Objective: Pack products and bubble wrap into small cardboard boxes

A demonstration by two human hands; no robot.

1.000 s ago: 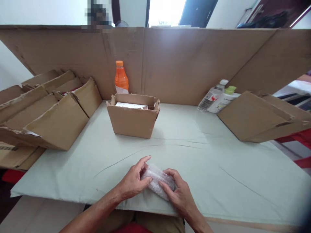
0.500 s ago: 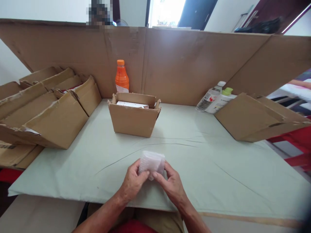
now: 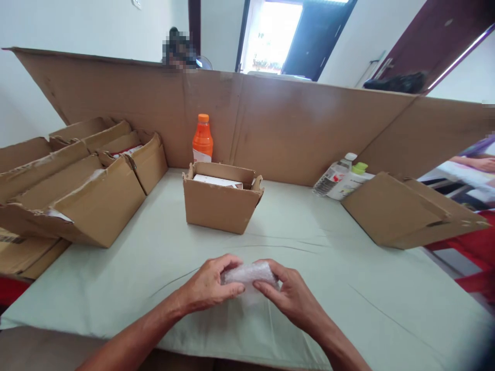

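A small packet of clear bubble wrap (image 3: 249, 274) is held between my two hands above the front of the table. My left hand (image 3: 216, 281) grips its left end, thumb at the near side and fingers over the far side. On the right end, my right hand (image 3: 284, 286) is closed with the thumb along the near face. A loose flap of the wrap hangs below, toward me. Whether anything lies inside the wrap, I cannot tell. Beyond my hands stands an open cardboard box (image 3: 220, 206) with a white item (image 3: 217, 181) in it.
Several open cardboard boxes (image 3: 112, 201) line the left side. An orange bottle (image 3: 203, 139) stands behind the middle box. At the back right lean a clear bottle (image 3: 333, 175) and a white bottle (image 3: 348, 183), beside a tilted box (image 3: 394, 211). A cardboard wall (image 3: 286, 123) closes off the back.
The bubble wrap has gone from upright and squarish to a flatter roll lying sideways. My left fingers have moved over its far side. The whole view has shifted as my head tilted.
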